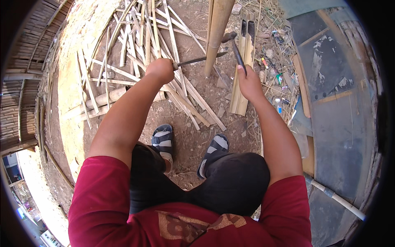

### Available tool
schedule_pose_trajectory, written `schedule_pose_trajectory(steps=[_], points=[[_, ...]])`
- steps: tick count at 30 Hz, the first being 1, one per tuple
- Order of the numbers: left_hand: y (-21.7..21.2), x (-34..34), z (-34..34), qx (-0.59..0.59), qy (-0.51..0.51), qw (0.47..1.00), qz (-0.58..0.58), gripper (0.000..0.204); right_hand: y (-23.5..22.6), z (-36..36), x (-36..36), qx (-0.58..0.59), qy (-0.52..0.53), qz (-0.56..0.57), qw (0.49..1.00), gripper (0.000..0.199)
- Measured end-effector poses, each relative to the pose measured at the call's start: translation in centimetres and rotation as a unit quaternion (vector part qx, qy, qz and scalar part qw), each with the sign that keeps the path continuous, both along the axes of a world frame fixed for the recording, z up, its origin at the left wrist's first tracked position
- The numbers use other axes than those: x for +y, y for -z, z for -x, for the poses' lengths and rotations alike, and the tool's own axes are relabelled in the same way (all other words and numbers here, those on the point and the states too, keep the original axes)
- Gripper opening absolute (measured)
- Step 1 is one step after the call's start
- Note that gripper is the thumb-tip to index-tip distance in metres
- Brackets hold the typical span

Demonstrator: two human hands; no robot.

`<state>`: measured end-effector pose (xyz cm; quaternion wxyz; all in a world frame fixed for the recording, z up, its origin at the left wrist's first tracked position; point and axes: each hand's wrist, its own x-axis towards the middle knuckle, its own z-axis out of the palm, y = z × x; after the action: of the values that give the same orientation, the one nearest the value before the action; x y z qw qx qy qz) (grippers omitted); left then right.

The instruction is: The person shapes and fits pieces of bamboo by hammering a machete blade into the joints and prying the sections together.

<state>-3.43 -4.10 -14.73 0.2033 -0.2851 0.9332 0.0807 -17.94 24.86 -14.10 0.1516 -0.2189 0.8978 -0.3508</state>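
My left hand (161,71) is closed around the handle of a long dark-bladed knife (197,60). The blade points right and meets an upright bamboo pole (217,37), which looks split lengthwise near its top; I cannot tell how deep the blade sits. My right hand (249,83) grips the dark handle of a hammer (238,51). The hammer's head is raised close to the pole's right side, near the blade's tip. The pole's lower end is at the dirt ground between my two hands.
Split bamboo strips (142,37) lie heaped at the far left. Two bamboo poles (119,96) rest below them. Halved bamboo (242,90) lies right of the upright pole. Litter and a small bottle (278,108) are scattered beside a dark panel (335,82). My sandalled feet (163,140) stand nearby.
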Motion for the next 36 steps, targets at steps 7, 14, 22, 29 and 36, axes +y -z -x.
schedule_pose_trajectory(steps=[7,14,22,29,36], points=[[0.8,0.0,-0.6,0.011,-0.030,0.999,-0.006,0.025,-1.3,2.2,1.2,-0.001,0.035,0.082,0.996,0.051],[0.5,0.8,0.7,-0.015,-0.015,1.000,-0.002,0.026,5.5,1.2,1.0,0.016,-0.020,-0.054,0.998,0.051],[2.1,-0.3,-0.4,-0.007,-0.026,1.000,-0.006,0.029,3.9,1.1,1.0,-0.010,0.046,0.066,0.997,0.048],[2.6,0.6,-0.1,-0.018,-0.027,0.999,-0.005,0.028,3.9,2.5,0.5,-0.035,0.052,0.014,0.998,0.050],[3.5,0.7,0.3,-0.034,-0.040,0.999,-0.015,0.029,6.9,1.2,0.5,-0.052,-0.039,-0.088,0.994,0.052]])
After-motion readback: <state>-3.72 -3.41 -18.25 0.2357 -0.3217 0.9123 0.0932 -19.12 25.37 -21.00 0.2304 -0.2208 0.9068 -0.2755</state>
